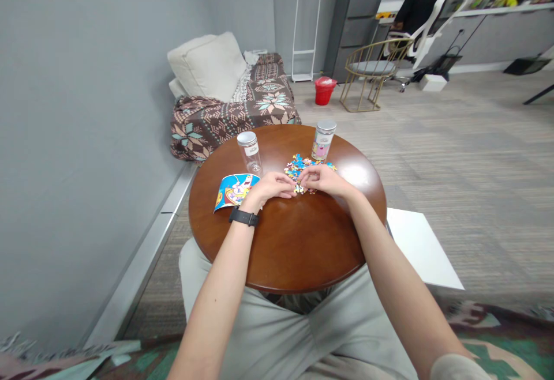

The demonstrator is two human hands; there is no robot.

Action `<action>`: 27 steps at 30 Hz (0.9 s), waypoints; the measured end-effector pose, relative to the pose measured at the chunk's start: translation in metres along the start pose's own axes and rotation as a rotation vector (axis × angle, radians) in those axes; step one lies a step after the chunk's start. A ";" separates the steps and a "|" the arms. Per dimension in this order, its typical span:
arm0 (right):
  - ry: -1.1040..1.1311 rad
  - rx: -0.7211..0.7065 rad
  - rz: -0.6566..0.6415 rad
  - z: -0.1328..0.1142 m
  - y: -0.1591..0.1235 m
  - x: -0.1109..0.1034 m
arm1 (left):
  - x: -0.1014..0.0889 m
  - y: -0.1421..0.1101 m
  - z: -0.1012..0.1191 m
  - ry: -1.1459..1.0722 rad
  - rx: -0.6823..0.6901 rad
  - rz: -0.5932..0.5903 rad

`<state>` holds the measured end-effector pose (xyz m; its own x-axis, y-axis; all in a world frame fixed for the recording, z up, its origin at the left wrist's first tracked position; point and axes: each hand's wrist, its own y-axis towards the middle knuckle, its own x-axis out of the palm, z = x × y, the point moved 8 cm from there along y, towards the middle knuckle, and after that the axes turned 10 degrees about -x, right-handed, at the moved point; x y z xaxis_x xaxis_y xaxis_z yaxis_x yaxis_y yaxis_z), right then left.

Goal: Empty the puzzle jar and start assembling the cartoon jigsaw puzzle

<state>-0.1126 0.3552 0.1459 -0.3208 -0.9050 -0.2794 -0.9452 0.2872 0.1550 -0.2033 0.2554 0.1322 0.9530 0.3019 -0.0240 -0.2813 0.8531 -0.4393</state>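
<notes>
A loose heap of small, colourful jigsaw pieces (296,165) lies on the round brown table (298,247). At the heap's near left edge is my left hand (274,185), its fingers bent together at a jigsaw piece. My right hand (322,179) reaches over the heap from the right, with thumb and fingers closed at another piece. The fingers partly hide both pieces. Left of my left hand lies a curled picture sheet (236,188), partly covered by that wrist. Behind the hands stand a clear jar (252,158) with a silver lid and a printed canister (322,140).
A sofa (264,100) with a patterned cover and pale cushions stands behind the table, beside a grey wall (108,109). Farther back are a red bin (324,91), a gold-framed chair (372,68) and a seated person (422,8). A white board (422,244) lies low at right.
</notes>
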 end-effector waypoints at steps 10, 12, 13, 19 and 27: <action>-0.011 -0.020 -0.001 0.002 0.001 -0.003 | -0.001 0.001 0.004 0.166 0.034 0.017; -0.013 -0.026 0.000 0.001 0.001 -0.003 | -0.001 0.001 0.005 0.169 0.034 0.018; -0.013 -0.027 -0.004 0.001 0.001 -0.003 | -0.001 0.000 0.005 0.166 0.034 0.019; -0.004 -0.037 -0.013 0.000 0.001 -0.003 | -0.002 -0.001 0.005 0.139 0.019 0.032; 0.032 -0.023 -0.021 0.001 -0.001 -0.002 | -0.003 -0.001 0.006 0.129 0.034 0.043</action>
<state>-0.1113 0.3572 0.1458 -0.2989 -0.9202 -0.2527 -0.9499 0.2615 0.1712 -0.2065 0.2561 0.1386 0.9460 0.2828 -0.1581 -0.3234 0.8554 -0.4046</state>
